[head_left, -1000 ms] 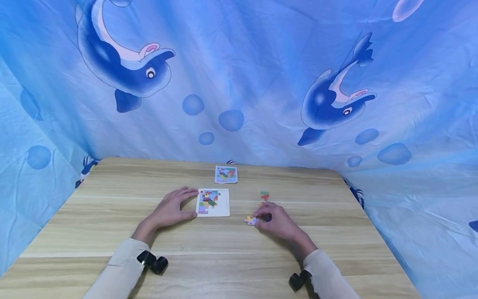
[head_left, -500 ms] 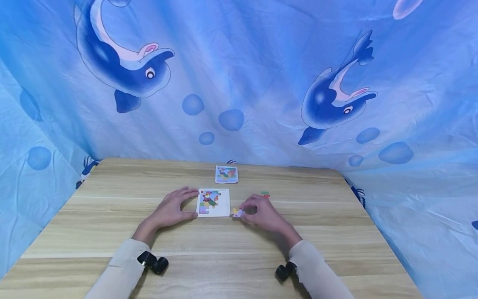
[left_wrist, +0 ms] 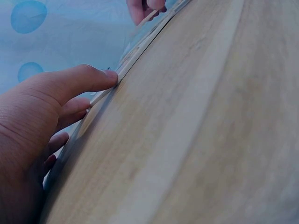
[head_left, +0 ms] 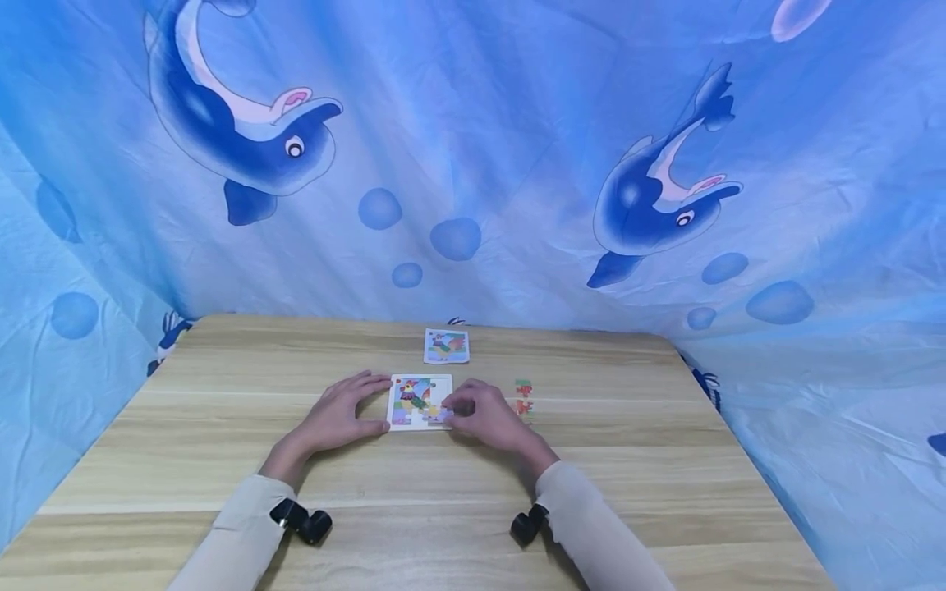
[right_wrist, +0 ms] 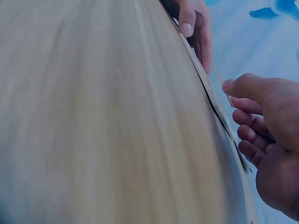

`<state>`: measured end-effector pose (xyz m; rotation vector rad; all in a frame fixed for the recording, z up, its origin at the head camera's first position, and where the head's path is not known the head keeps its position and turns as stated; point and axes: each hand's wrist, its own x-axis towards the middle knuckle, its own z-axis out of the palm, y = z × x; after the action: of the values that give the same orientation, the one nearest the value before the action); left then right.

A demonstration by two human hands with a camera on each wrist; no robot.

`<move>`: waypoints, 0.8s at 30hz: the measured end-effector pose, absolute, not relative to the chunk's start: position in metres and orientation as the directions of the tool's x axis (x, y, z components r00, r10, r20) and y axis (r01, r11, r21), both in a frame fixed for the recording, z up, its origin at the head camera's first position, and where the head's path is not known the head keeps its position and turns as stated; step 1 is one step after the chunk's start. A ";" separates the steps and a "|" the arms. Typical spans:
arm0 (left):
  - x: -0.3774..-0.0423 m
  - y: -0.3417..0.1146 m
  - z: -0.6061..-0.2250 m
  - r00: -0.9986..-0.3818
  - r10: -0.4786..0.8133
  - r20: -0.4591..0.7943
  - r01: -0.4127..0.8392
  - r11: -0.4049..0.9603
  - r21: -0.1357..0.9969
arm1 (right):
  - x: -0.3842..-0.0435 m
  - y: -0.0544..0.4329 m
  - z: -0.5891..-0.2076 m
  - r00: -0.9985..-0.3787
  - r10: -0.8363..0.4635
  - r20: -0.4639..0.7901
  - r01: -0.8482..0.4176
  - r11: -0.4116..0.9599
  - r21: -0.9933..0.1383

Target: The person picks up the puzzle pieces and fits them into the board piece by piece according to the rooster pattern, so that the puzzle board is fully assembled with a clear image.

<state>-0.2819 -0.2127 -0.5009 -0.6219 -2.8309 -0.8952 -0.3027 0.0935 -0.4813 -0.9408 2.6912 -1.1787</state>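
Observation:
A white-framed jigsaw board point(head_left: 441, 388), partly filled with a colourful rooster picture, lies on the table in the head view. My left hand point(head_left: 342, 413) rests at its left side, thumb and index finger spread to the two left corners. Over the board's lower right part, my right hand point(head_left: 488, 419) pinches a yellow and lilac puzzle piece point(head_left: 433, 413) between thumb and index finger. The right wrist view catches this piece point(right_wrist: 230, 100) edge-on and tilted, above the board's edge. In the left wrist view the left thumb point(left_wrist: 96, 78) touches the board's edge.
Behind the board lies a picture card point(head_left: 447, 346) of the same rooster. Loose red and green puzzle pieces point(head_left: 523, 388) lie right of the right hand. The wooden table point(head_left: 414, 509) ends at a blue dolphin-print cloth point(head_left: 517, 164).
The right hand has carried the pinched puzzle piece leftward from the table on the right to over the board's lower right part. The left hand has kept its place at the board.

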 end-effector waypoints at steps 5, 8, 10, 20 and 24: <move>-0.282 -0.213 -0.501 -0.910 0.349 0.222 0.413 0.743 0.526 | -0.305 0.083 -0.483 -0.806 -0.566 0.174 -0.511 0.516 -0.687; -0.281 -0.213 -0.500 -0.910 0.351 0.223 0.415 0.740 0.530 | -0.306 0.078 -0.484 -0.801 -0.570 0.184 -0.524 0.516 -0.678; -0.281 -0.213 -0.500 -0.910 0.350 0.221 0.413 0.740 0.531 | -0.307 0.074 -0.484 -0.798 -0.573 0.185 -0.529 0.520 -0.671; -0.282 -0.214 -0.501 -0.915 0.343 0.213 0.403 0.745 0.532 | -0.309 0.063 -0.485 -0.804 -0.573 0.157 -0.531 0.573 -0.624; -0.282 -0.213 -0.499 -0.914 0.344 0.217 0.406 0.745 0.529 | -0.309 0.062 -0.484 -0.804 -0.575 0.153 -0.532 0.580 -0.617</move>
<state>-0.2817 -0.2128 -0.4995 -0.6117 -2.8357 -0.8973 -0.3094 0.0622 -0.4844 -0.9592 2.7354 -1.0350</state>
